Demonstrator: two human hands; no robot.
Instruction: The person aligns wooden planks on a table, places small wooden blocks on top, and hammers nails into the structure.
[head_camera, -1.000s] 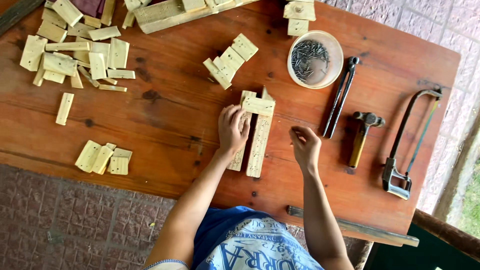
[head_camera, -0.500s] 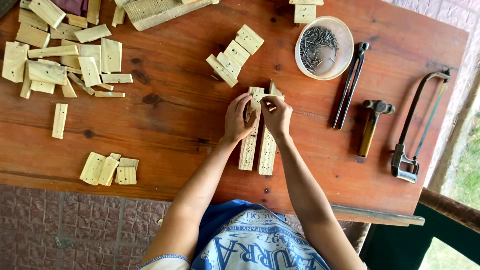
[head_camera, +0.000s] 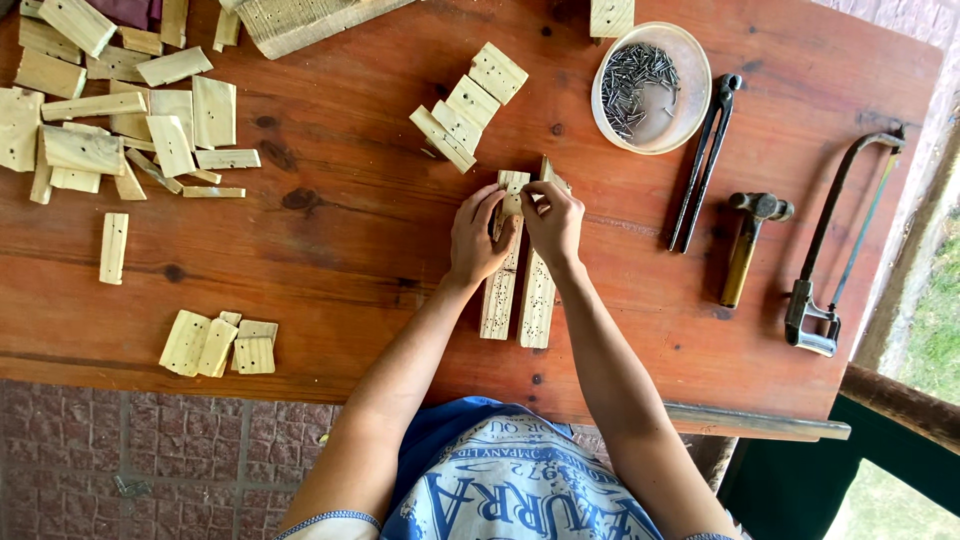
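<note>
I see pale, raw wooden slats (head_camera: 500, 290), matt and pocked with holes, on a reddish, smooth-worn wooden table (head_camera: 330, 250). The pincers (head_camera: 705, 165) are dark dull metal; the hammer (head_camera: 748, 245) has a wooden handle.

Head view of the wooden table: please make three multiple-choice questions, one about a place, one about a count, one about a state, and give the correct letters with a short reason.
1. Where is the bowl of nails?
A. At the far side of the table, next to the pincers
B. Beside the small pile of blocks at the near left edge
C. On the brick floor

2. How many long wooden strips lie under the hands?
A. One
B. Two
C. Four

3. What is the state of the hammer?
A. Held in the right hand
B. Lying on the table, untouched
C. Standing on its head

Answers:
1 A: the bowl sits by the far edge, just left of the pincers.
2 B: two strips lie side by side, reaching toward the person.
3 B: the hammer lies flat between pincers and hacksaw; the left hand and the right hand are both at the strips.
</note>
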